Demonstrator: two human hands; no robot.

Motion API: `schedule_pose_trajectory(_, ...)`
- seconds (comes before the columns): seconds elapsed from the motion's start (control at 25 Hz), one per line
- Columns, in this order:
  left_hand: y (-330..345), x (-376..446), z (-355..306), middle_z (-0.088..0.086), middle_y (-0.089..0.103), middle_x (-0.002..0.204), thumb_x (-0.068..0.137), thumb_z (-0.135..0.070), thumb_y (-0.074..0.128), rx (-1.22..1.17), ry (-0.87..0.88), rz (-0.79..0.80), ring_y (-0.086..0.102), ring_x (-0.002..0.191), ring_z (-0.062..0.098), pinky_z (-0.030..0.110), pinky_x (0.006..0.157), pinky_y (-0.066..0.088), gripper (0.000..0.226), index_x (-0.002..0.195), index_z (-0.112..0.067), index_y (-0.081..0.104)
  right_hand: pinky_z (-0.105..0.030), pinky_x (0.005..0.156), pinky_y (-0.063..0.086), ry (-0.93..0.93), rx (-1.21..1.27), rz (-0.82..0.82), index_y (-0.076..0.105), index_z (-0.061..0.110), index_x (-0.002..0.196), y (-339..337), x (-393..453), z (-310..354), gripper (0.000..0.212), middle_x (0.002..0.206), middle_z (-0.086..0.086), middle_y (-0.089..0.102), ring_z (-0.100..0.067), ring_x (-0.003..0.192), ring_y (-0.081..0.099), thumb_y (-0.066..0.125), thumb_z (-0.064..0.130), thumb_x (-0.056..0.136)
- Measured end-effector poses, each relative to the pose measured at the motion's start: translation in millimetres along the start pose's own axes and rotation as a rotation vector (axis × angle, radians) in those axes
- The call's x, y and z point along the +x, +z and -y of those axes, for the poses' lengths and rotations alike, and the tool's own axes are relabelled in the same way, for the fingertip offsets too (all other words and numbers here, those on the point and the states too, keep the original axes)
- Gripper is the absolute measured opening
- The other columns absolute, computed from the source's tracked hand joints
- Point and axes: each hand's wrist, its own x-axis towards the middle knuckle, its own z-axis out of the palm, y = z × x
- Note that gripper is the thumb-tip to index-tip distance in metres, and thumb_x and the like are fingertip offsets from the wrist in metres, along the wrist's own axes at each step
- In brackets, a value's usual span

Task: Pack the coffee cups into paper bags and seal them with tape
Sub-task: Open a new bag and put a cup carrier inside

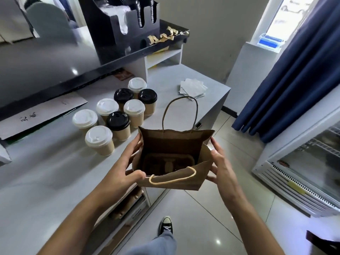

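Note:
I hold an open brown paper bag [171, 181] in the air just off the counter's front edge. My left hand [127, 168] grips its left side, thumb on the near rim. My right hand [219, 168] holds its right side with the fingers spread along the paper. A cardboard cup carrier [168, 162] lies at the bottom of the bag, with no cup in it. Several lidded coffee cups [117, 115], some with white lids and some with black, stand grouped on the grey counter [55, 172] to the left of the bag.
A stack of white napkins [192, 88] lies at the counter's far right corner. A black organiser [125, 24] with lids and torn tape strips [165, 36] sits on the raised shelf behind. A glass-door fridge [303, 172] and blue curtain [294, 70] stand to the right.

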Motion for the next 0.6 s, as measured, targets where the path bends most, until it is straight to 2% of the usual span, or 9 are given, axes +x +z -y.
schedule_pose_trajectory(0.12,-4.4,25.5,1.5,-0.050,0.023,0.150,0.071,-0.036,0.064,-0.026,-0.046,-0.055,0.021,0.139,-0.024,0.010,0.099,0.038,0.096,0.153,-0.057,0.019,-0.044,0.103,0.046,0.015,-0.045,0.065,0.026,0.059,0.152,1.6,41.8,10.5,0.057,0.151,0.018,0.036,-0.024,0.143,0.042,0.038,0.062,0.096)
schedule_pose_trajectory(0.16,-5.1,33.6,1.2,-0.049,0.022,0.150,0.071,-0.038,0.065,-0.026,-0.053,-0.070,0.020,0.139,-0.024,0.016,0.102,0.035,0.096,0.153,-0.058,0.018,-0.051,0.111,0.042,0.013,-0.059,0.087,0.026,0.060,0.151,2.1,55.3,13.8,0.060,0.150,0.020,0.033,-0.025,0.147,0.038,0.037,0.064,0.092)
schedule_pose_trajectory(0.24,-6.7,46.9,1.9,-0.052,0.022,0.148,0.075,-0.033,0.065,-0.031,-0.067,-0.092,0.018,0.139,-0.025,0.020,0.105,0.032,0.094,0.153,-0.059,0.017,-0.058,0.117,0.036,0.020,-0.086,0.117,0.027,0.063,0.150,2.7,79.3,18.7,0.063,0.148,0.021,0.034,-0.028,0.149,0.035,0.037,0.067,0.088)
schedule_pose_trajectory(0.44,-9.5,72.6,4.3,-0.049,0.021,0.150,0.077,-0.033,0.066,-0.021,-0.111,-0.142,0.018,0.140,-0.025,0.029,0.116,0.026,0.095,0.153,-0.059,0.015,-0.060,0.115,0.038,0.038,-0.131,0.197,0.025,0.064,0.150,7.1,127.9,29.8,0.065,0.149,0.016,0.040,-0.032,0.147,0.038,0.035,0.071,0.086)
schedule_pose_trajectory(0.6,-8.1,88.7,5.0,-0.036,0.021,0.159,0.078,-0.032,0.068,-0.014,-0.129,-0.201,0.018,0.142,-0.022,0.030,0.120,0.022,0.096,0.156,-0.051,0.014,-0.046,0.104,0.042,0.025,-0.204,0.262,0.021,0.061,0.152,12.5,163.3,37.6,0.067,0.150,0.018,0.039,-0.033,0.147,0.038,0.031,0.072,0.087)
